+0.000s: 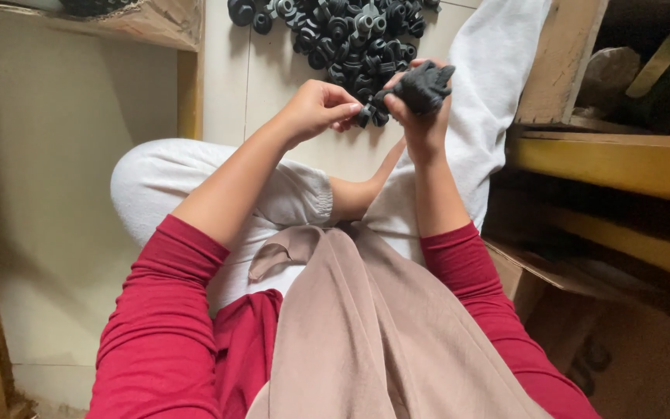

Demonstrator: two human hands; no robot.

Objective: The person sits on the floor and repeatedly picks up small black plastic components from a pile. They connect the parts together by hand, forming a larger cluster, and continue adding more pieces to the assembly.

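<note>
My right hand [420,116] is raised over my lap and closed around a bunch of small black rubber parts [424,87] that stick out above the fingers. My left hand [321,109] sits just to the left, its fingertips pinching one small black part [366,116] at the lower edge of that bunch. Both hands meet above my white trouser leg. A heap of several more black rubber parts [350,31] lies on the tiled floor just beyond the hands.
I sit cross-legged on a pale tiled floor [234,85]. A wooden frame [188,70] stands at the left, a yellow wooden shelf [614,159] at the right, and a cardboard box [583,310] lies beside my right elbow.
</note>
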